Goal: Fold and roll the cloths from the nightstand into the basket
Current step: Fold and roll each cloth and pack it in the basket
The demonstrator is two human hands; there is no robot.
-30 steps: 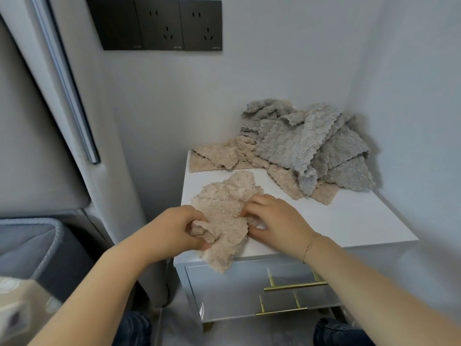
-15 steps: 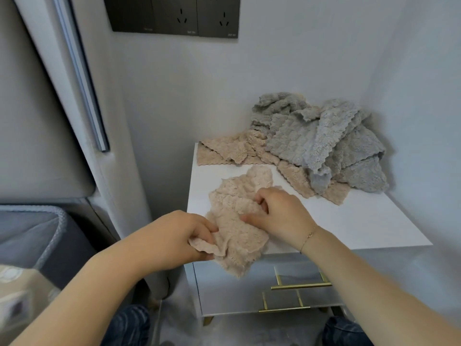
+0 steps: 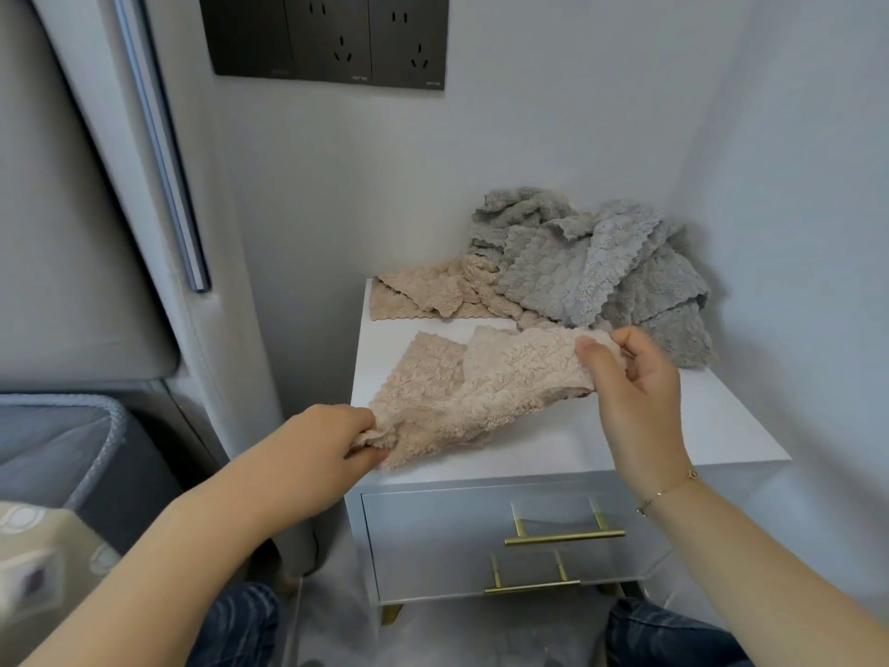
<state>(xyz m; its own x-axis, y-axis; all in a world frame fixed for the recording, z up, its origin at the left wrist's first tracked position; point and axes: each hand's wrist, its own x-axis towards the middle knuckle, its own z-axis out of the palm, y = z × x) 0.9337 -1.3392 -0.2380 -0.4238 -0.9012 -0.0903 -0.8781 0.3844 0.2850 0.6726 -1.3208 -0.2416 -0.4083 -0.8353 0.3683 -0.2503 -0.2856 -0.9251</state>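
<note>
A fluffy beige cloth (image 3: 474, 392) is stretched out over the front of the white nightstand (image 3: 577, 450). My left hand (image 3: 332, 450) pinches its near left corner at the nightstand's front left edge. My right hand (image 3: 630, 377) grips its far right corner, raised a little above the top. Behind it a heap of grey cloths (image 3: 591, 267) fills the back right corner, with more beige cloths (image 3: 423, 293) lying flat at the back left. The grey basket (image 3: 96, 426) shows at the lower left, its inside mostly out of view.
Walls close in the nightstand at the back and right. A padded grey headboard (image 3: 72, 233) rises on the left. Dark wall sockets (image 3: 332, 38) hang above. Two drawers with gold handles (image 3: 563, 536) face me. A patterned pillow (image 3: 33, 551) lies at the lower left.
The crumpled beige cloth has been pulled open: my right hand moved right and back with one corner, while my left hand kept the near corner. The view has tilted toward the nightstand.
</note>
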